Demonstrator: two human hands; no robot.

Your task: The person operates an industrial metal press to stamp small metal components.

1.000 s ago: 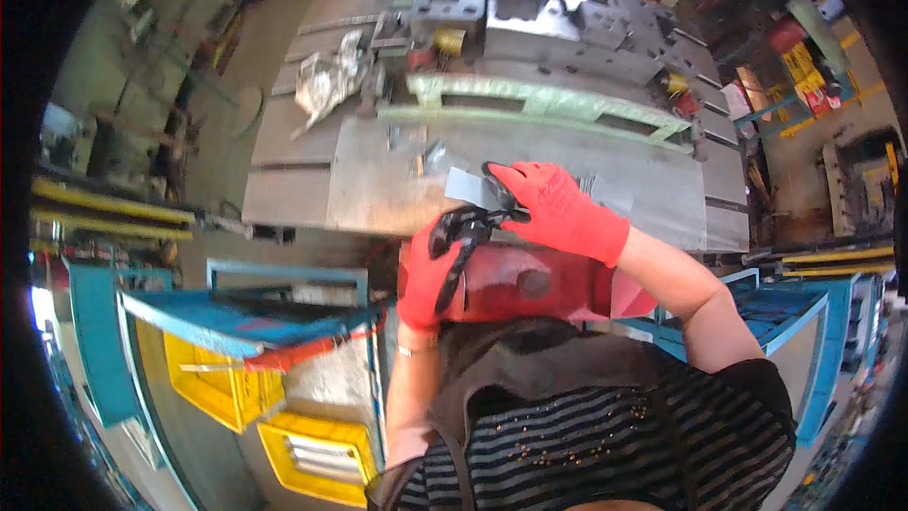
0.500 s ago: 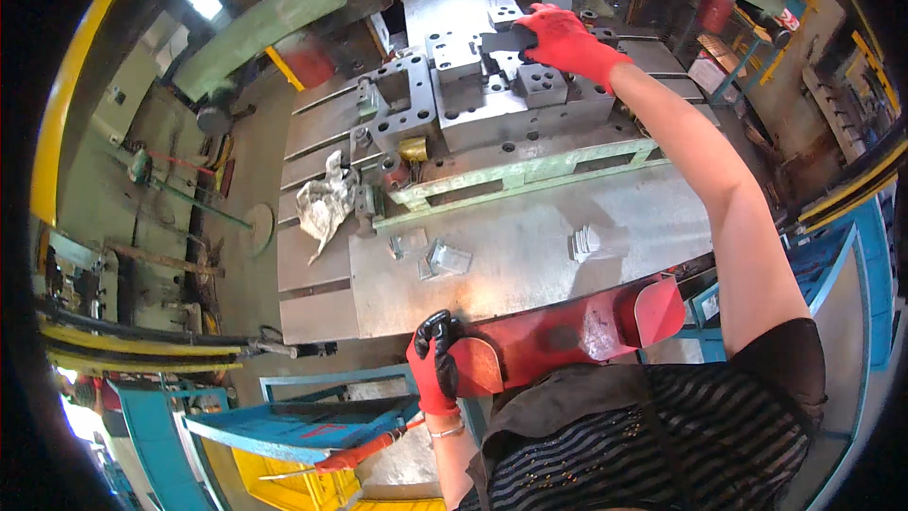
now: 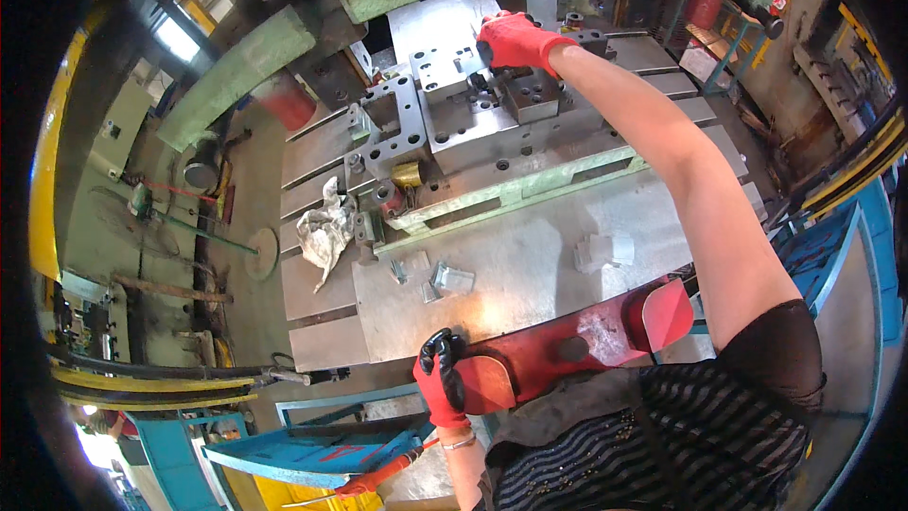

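Note:
My right arm reaches across to the steel die on the press bed. My right hand, in a red glove, is over the back of the die, its fingers bent downward and mostly hidden. Just below it a small dark piece lies in the die's middle recess; I cannot tell whether the hand touches it. My left hand, in a red glove with black palm and fingers, is curled closed beside the left end of a red control bar. What lies inside its fingers, if anything, is hidden.
Bent sheet-metal pieces lie on the front plate, with more metal pieces to the right. A crumpled white rag sits left of the die. Blue frames and a red-handled tool are at lower left.
My right hand has moved left over the die, and the dark flat piece it held is no longer seen in its fingers. The left hand stays by the red bar. The view has shifted slightly.

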